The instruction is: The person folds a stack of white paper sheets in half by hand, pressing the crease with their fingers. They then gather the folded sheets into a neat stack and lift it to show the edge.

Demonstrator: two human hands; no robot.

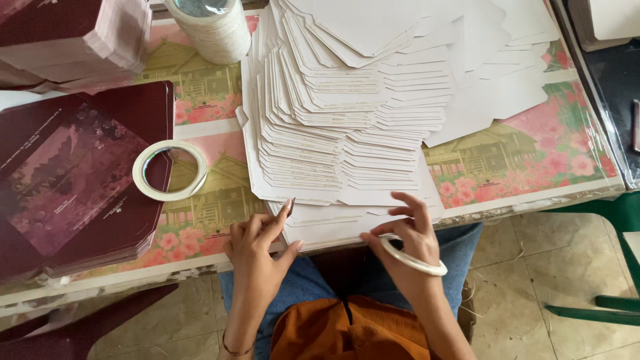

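Observation:
A fanned spread of several white die-cut card sheets (347, 113) lies across the table. My left hand (257, 250) rests at the near edge of the lowest sheets, fingers on the paper with the thumb raised. My right hand (410, 230) has a thin white tape ring (413, 257) looped over the fingers, and its fingertips touch the near edge of the same sheets (333, 223).
A small roll of tape (170, 170) lies flat left of the sheets, overlapping a stack of maroon printed covers (73, 180). A larger tape roll (213, 27) stands at the back. More maroon stacks (73, 37) sit far left. The table cover (507, 167) shows pink flowers and houses.

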